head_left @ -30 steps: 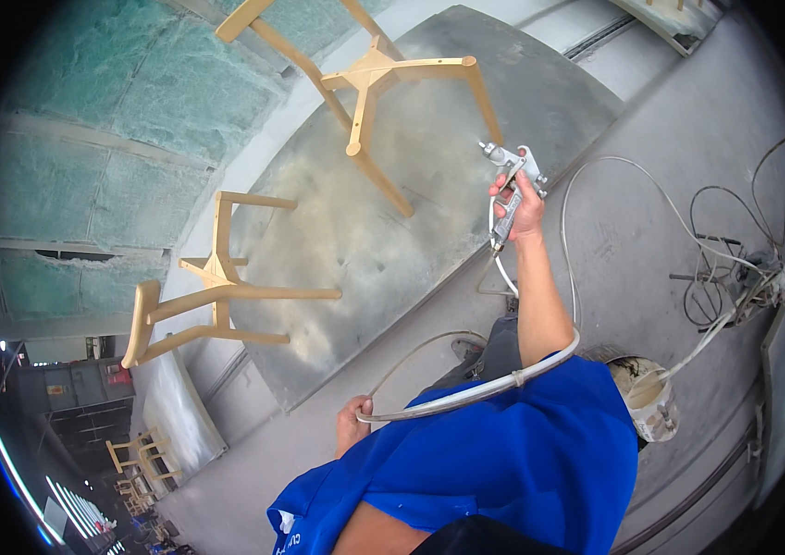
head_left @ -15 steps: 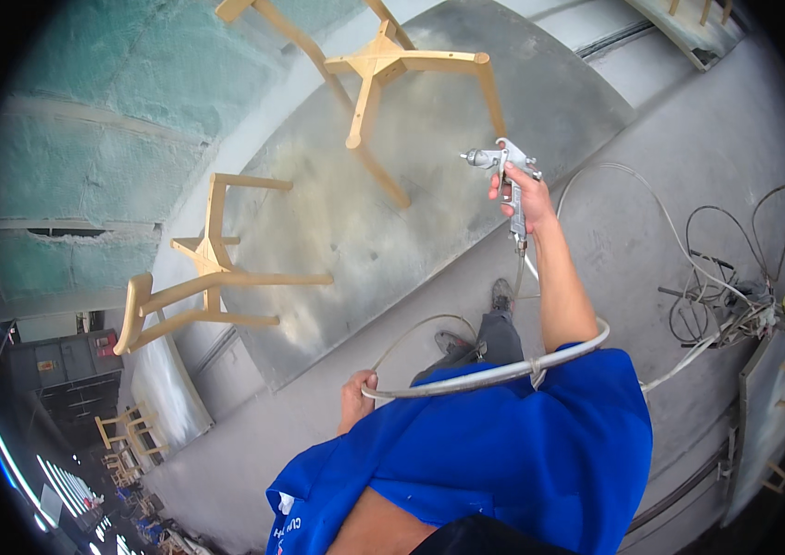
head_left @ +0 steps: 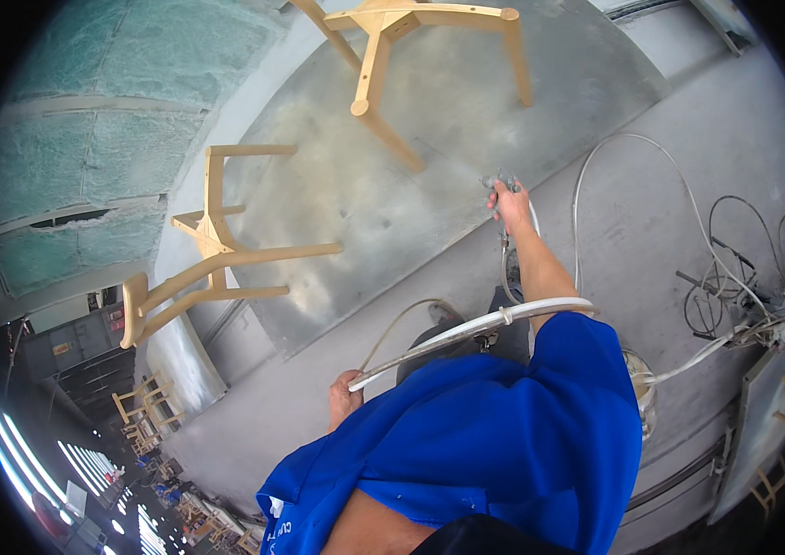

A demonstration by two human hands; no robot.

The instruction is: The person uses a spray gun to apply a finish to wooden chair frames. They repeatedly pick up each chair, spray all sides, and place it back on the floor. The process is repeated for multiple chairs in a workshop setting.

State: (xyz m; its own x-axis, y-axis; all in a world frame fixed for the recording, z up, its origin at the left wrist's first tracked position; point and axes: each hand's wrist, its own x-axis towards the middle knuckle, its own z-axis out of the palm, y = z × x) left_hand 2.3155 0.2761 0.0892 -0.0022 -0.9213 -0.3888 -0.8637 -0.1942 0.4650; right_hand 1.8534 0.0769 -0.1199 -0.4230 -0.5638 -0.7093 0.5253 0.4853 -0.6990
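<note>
The silver metal spray gun (head_left: 498,181) is in the person's right hand (head_left: 512,207). The fingers are wrapped closed around its grip, the fine detail blurred; how far the trigger is pressed cannot be told. The nozzle end points left of these fingers. The left hand (head_left: 344,400), down and to the left of the gun, has its fingers curled shut around the thick white flexible hose (head_left: 466,327), which runs from there across the front of the body to the right arm.

Beyond the right-hand fingers lies the broad, grey, stained metal board (head_left: 383,208), its near edge close to the gun. On it, ahead and to the left of those fingers, is the pale wooden chair frame with a cross-shaped brace (head_left: 371,74), partly out of view. Further left, well apart from the gun, is the smaller-looking pale wooden frame with a curved rail (head_left: 211,231).

The blue short-sleeved work shirt (head_left: 503,444) is nearest the left-hand fingers. Well to the right of the gun hand is a tangle of hoses and dark metal fittings (head_left: 767,326).
</note>
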